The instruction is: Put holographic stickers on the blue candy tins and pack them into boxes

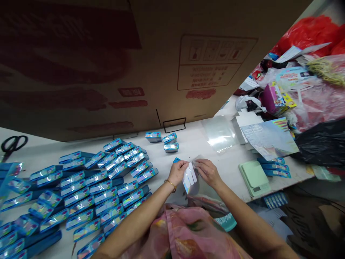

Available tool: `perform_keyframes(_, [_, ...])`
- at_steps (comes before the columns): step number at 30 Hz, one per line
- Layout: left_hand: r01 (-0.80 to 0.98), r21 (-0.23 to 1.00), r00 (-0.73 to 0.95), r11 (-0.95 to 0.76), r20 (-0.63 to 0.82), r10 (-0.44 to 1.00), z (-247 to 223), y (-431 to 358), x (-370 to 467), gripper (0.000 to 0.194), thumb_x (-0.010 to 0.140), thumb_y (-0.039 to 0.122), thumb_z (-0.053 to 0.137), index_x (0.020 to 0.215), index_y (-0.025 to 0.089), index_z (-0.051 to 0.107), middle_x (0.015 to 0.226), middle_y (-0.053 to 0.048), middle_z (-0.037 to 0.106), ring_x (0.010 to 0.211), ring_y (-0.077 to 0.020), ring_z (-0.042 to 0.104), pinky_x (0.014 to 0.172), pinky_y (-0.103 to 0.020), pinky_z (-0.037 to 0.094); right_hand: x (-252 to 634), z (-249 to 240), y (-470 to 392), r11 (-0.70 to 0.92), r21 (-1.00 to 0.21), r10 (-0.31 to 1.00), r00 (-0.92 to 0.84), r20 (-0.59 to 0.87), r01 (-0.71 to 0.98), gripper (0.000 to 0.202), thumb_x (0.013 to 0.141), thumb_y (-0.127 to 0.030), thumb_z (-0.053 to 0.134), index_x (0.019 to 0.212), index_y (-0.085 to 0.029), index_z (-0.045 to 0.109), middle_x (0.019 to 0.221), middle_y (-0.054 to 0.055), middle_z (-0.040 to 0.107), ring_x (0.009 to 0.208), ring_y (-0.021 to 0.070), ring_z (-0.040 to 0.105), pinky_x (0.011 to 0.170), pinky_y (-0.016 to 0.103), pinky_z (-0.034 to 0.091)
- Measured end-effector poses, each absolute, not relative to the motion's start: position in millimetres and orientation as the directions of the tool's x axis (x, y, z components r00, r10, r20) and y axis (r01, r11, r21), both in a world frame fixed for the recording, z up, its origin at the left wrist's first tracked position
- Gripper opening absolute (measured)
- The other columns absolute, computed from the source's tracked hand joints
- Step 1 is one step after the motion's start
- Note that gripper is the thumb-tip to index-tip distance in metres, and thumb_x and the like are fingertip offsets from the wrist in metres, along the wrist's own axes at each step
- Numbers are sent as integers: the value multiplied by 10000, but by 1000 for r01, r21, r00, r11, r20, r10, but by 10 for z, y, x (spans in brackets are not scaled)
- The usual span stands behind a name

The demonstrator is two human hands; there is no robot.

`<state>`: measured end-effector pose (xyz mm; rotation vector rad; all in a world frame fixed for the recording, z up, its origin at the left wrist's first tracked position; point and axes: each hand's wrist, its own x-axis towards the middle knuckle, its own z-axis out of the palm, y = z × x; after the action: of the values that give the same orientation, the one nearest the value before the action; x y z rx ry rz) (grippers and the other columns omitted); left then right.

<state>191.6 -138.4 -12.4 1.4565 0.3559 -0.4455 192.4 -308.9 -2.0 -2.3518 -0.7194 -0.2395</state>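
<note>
My left hand (177, 173), with a bracelet at the wrist, pinches the edge of a small white sheet (190, 178) marked with several pale strips. To its right, my right hand (209, 173) has its fingers closed on a thin clear plastic piece (198, 158) at the sheet's edge. Whether that plastic and the sheet are joined, I cannot tell. Just beyond my left hand, a blue box (176, 159) is partly covered. Three small blue boxes stand farther back, among them a front one (171, 147).
A large cardboard carton (161, 72) walls off the back. Rows of blue boxes (101, 187) fill the left, with black scissors (14, 144) behind. Clear plastic sheets (219, 133), a green scale (254, 178) and a silvery sheet (271, 138) lie right, near piled bags (318, 97).
</note>
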Motion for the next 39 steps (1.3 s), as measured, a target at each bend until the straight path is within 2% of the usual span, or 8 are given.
perform_keyframes(8, [585,758,810,289,-560,-171,-133,-1543,1682,320,583,409,637,705,116,596,552,17,551,490,-77,460,481,-202,347,1853,87,-3172,-585,-669,502,852,147,459,274,836,-217,448,1085,-218,562,1038,70,596,970,165,536,832,349,470])
perform_keyframes(16, [616,698,782,365,-598,-176,-92,-1349,1631,364,546,423,680,722,119,583,552,25,547,473,-67,456,483,-201,344,1755,-85,-2985,-556,-602,521,804,286,574,259,852,-192,412,1040,-211,590,1072,73,601,998,151,547,853,334,473])
perform_keyframes(20, [606,695,790,386,-583,-190,-86,-1332,1650,355,556,406,684,740,118,587,595,13,570,522,-80,487,536,-214,378,1731,-59,-2983,-536,-650,479,828,292,540,231,840,-183,430,990,-197,604,1045,77,611,980,144,552,851,320,467])
perform_keyframes(26, [572,776,819,267,-521,-240,-55,-1259,1703,346,589,415,656,767,125,593,616,16,573,536,-79,486,545,-214,390,1871,86,-2996,-483,-751,497,847,188,450,329,807,-265,504,1125,-182,528,1117,94,560,1073,184,476,911,382,391])
perform_keyframes(29, [491,868,847,71,-457,-271,1,-1174,1751,335,645,445,592,778,138,620,656,-7,605,571,-103,510,558,-231,405,2020,130,-2979,-450,-797,543,832,114,403,213,780,-316,550,929,-183,626,854,58,634,866,164,558,796,337,445])
perform_keyframes(32, [296,941,887,-162,-333,-319,76,-1103,1807,314,659,420,588,839,171,652,822,-43,656,741,-160,561,689,-279,429,2124,148,-2950,-446,-803,551,828,102,395,168,786,-296,549,713,-177,644,652,21,613,688,132,555,691,292,461])
perform_keyframes(35, [205,943,904,-261,-285,-320,102,-1094,1854,272,656,371,602,857,199,662,854,-39,665,795,-176,566,728,-292,427,2132,135,-2932,-481,-728,555,813,178,488,167,799,-276,533,721,-182,648,639,21,614,676,133,554,704,302,471])
perform_keyframes(39, [411,906,867,-101,-423,-264,38,-1150,1878,243,660,385,579,751,169,643,635,-8,627,572,-127,528,532,-246,419,2024,66,-2957,-572,-521,561,766,315,633,200,840,-216,455,936,-205,630,876,63,647,884,157,568,837,347,459])
